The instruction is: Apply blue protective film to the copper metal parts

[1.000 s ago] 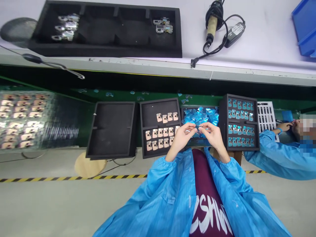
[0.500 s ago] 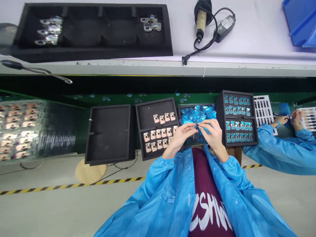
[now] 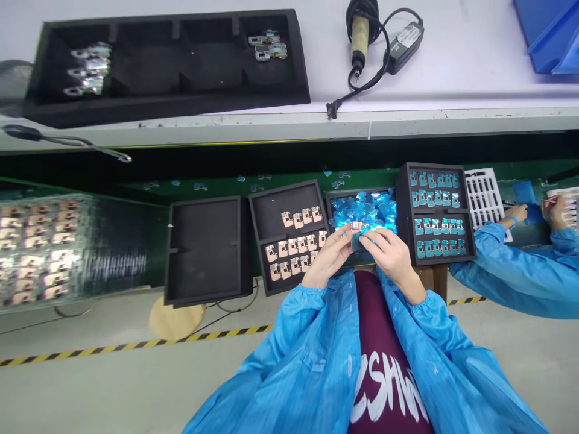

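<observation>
Both hands are close together over the trays, fingers curled inward rather than spread. The left hand [image 3: 328, 254] and the right hand [image 3: 393, 256] pinch a small metal part [image 3: 356, 226] between them, with a scrap of blue film [image 3: 357, 242] at its underside. The left thumb and fingertips [image 3: 346, 230] press on the part from one side, and the right fingers [image 3: 373, 236] close in from the other, though the exact grip is partly hidden. The part sits just above a black tray [image 3: 357, 193] heaped with loose blue film pieces [image 3: 364, 211]. Left of that, a black foam tray [image 3: 289, 190] with 2 compartments holds rows of copper-coloured parts [image 3: 294, 250], and beyond it lies another black foam tray [image 3: 208, 205]. Right of the hands, a black tray [image 3: 434, 170] holds teal-and-metal parts [image 3: 436, 226] in 4 rows. On the white bench [image 3: 452, 78] ahead sit a long foam tray [image 3: 167, 105], a soldering iron [image 3: 359, 36], its power adapter [image 3: 402, 48] and a blue bin [image 3: 543, 36]. To the right, a co-worker in a blue sleeve [image 3: 511, 268] works with 2 hands [image 3: 558, 212] beside a white plastic rack [image 3: 484, 196].
</observation>
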The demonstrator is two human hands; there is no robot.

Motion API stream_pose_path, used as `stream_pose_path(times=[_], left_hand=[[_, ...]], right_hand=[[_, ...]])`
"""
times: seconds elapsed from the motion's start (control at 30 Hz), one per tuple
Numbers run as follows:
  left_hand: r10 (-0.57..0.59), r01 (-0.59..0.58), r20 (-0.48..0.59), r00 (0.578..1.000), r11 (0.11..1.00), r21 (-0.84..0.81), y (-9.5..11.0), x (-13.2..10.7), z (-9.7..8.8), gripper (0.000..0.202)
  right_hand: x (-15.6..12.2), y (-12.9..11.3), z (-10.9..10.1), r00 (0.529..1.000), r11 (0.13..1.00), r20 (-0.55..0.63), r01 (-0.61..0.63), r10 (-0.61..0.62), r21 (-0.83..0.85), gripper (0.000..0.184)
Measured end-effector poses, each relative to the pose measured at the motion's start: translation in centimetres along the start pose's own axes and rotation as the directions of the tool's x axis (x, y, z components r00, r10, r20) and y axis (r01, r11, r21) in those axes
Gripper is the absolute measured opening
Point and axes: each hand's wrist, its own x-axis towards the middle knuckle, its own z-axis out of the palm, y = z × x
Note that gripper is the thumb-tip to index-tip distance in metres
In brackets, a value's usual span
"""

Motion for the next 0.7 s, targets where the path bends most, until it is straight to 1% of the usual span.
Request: stream_pose_path(times=[0.1,0.2,0.27,0.3,0.33,0.37,0.4,0.43,0.47,0.5,0.53,0.57,0.63,0.7], left_hand=[[0.018,-0.018,0.012,1.0,1.0,-0.002,-0.1,0.4,-0.2,0.042],[0.044,-0.044,-0.003,0.999,0.999,0.009,-0.2,1.1,-0.7,0.047],[0.07,-0.067,-0.071,0.995,0.997,0.05,-0.1,1.8,-1.5,0.047],[0.09,-0.082,-0.118,0.989,0.994,0.069,0.0,2.1,-2.2,0.047],[0.112,-0.099,-0.166,0.98,0.992,0.082,0.3,2.4,-3.2,0.046],[0.137,-0.119,-0.22,0.966,0.989,0.092,0.6,2.6,-4.3,0.045],[0.163,-0.138,-0.282,0.946,0.985,0.106,0.9,2.7,-5.6,0.044],[0.186,-0.149,-0.353,0.917,0.98,0.131,1.2,2.8,-7.1,0.043],[0.207,-0.149,-0.431,0.878,0.975,0.165,1.6,2.6,-8.7,0.042],[0.228,-0.142,-0.51,0.829,0.969,0.203,1.8,2.4,-10.3,0.04],[0.246,-0.128,-0.579,0.777,0.963,0.237,2.1,2.1,-11.9,0.039],[0.259,-0.112,-0.633,0.73,0.958,0.263,2.2,1.7,-13.5,0.037],[0.276,-0.093,-0.698,0.661,0.953,0.288,2.5,1.0,-16.2,0.033],[0.298,-0.085,-0.742,0.601,0.946,0.312,3.1,0.7,-18.6,0.03]], right_hand=[[-0.3,0.0,0.0,0.998,0.999,0.059,0.033,-0.033,0.003,0.034],[-1.3,-0.1,0.3,0.995,0.998,0.076,0.063,-0.065,0.026,0.035],[-2.5,0.1,0.9,0.995,0.995,0.071,0.059,-0.065,0.08,0.035],[-3.3,0.4,1.4,0.997,0.992,0.061,0.039,-0.047,0.122,0.034],[-4.0,0.9,2.1,0.999,0.986,0.047,-0.001,-0.007,0.168,0.032],[-4.7,1.6,3.0,0.997,0.975,0.039,-0.079,0.072,0.207,0.03],[-5.2,2.6,4.0,0.982,0.955,0.042,-0.189,0.184,0.229,0.029],[-5.5,3.9,5.2,0.95,0.922,0.055,-0.311,0.306,0.232,0.028],[-5.6,5.4,6.6,0.905,0.879,0.078,-0.425,0.418,0.217,0.029],[-5.4,7.0,8.0,0.857,0.836,0.111,-0.515,0.503,0.19,0.03],[-5.0,8.7,9.6,0.818,0.803,0.148,-0.574,0.556,0.159,0.03],[-4.5,10.2,11.2,0.795,0.787,0.185,-0.603,0.578,0.133,0.029],[-2.9,12.4,14.4,0.775,0.783,0.253,-0.615,0.58,0.091,0.025],[-1.2,13.3,17.3,0.766,0.792,0.293,-0.609,0.572,0.048,0.024]])
